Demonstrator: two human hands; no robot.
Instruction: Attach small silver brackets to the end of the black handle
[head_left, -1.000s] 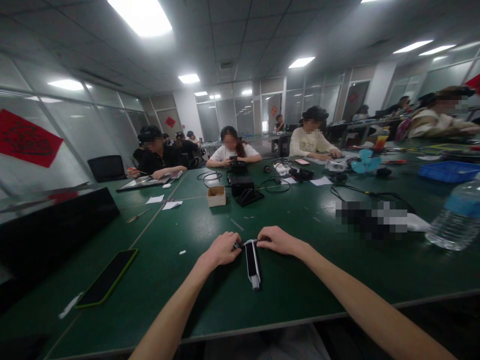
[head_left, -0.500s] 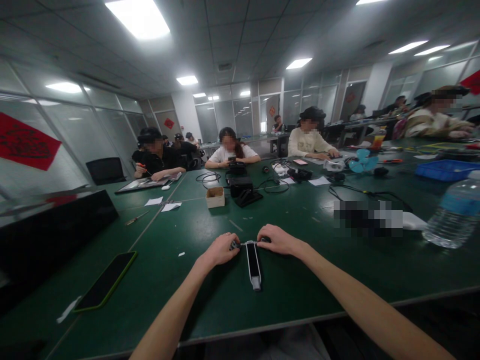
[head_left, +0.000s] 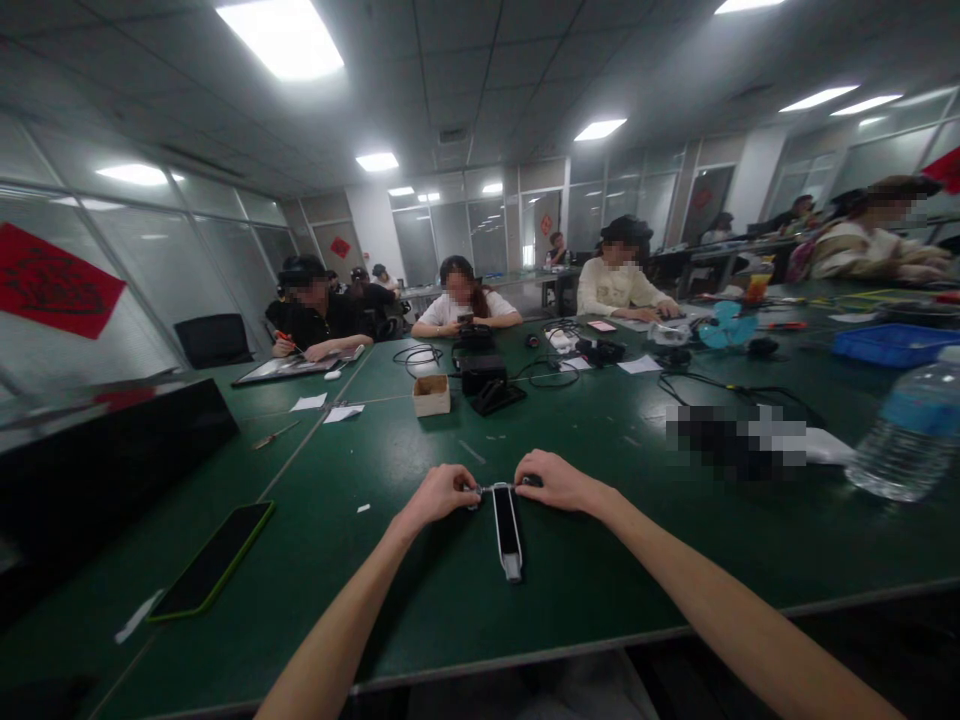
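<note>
On the green table (head_left: 600, 590) in front of me lies a slim white-framed piece with a black top (head_left: 508, 530), its narrow end toward me. A thin bar crosses its far end. My left hand (head_left: 442, 495) pinches a small grey, dark part (head_left: 473, 496) at the bar's left end. On the other side, my right hand (head_left: 555, 480) is closed around a small dark part (head_left: 532, 481) at the right end. Fingers cover much of both parts, so their kind is unclear.
A phone (head_left: 214, 562) lies to the left near a black panel (head_left: 112, 490). Beyond my hands stand a small cardboard box (head_left: 431, 396) and a black device (head_left: 484, 375). A water bottle (head_left: 911, 425) and blue tray (head_left: 892, 343) are at right. People sit across the table.
My left fingers have shifted slightly on the small grey part. My right hand and the white-framed piece stay nearly in place.
</note>
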